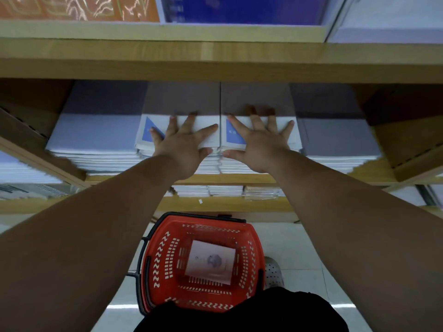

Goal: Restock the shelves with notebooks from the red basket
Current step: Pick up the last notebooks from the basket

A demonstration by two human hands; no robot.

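Note:
Two stacks of white notebooks with blue triangles stand side by side on the middle wooden shelf. My left hand (183, 140) lies flat, fingers spread, on top of the left stack (208, 134). My right hand (257, 142) lies flat the same way on the right stack (293, 137). Neither hand grips anything. Below, on the floor, stands the red basket (165, 264) with one pale notebook (209, 262) lying in its bottom.
Pale purple notebook stacks (96, 135) flank the two middle stacks. The shelf board above (215, 56) hangs close over my hands. A lower shelf (223, 203) holds smaller stacks. A grey shoe (273, 271) shows beside the basket on the tiled floor.

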